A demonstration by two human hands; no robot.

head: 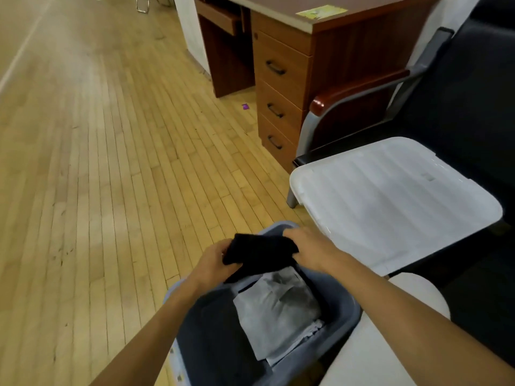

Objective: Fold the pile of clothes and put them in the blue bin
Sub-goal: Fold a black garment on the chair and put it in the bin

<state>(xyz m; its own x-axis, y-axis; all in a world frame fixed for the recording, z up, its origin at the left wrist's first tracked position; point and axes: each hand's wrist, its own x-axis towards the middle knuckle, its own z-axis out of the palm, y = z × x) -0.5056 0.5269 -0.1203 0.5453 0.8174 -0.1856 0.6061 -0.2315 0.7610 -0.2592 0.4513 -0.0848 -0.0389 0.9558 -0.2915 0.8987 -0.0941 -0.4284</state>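
Observation:
A folded black garment hangs over the far end of the blue bin, held from both sides. My left hand grips its left edge and my right hand grips its right edge. Inside the bin lies a folded grey garment on top of white cloth, with a dark garment beside it on the left. The bin stands on the wooden floor at the bottom middle of the view.
A white bin lid rests on a dark chair to the right. A brown desk with drawers stands behind. My light trouser leg is at the bottom right. Wooden floor stretches to the left.

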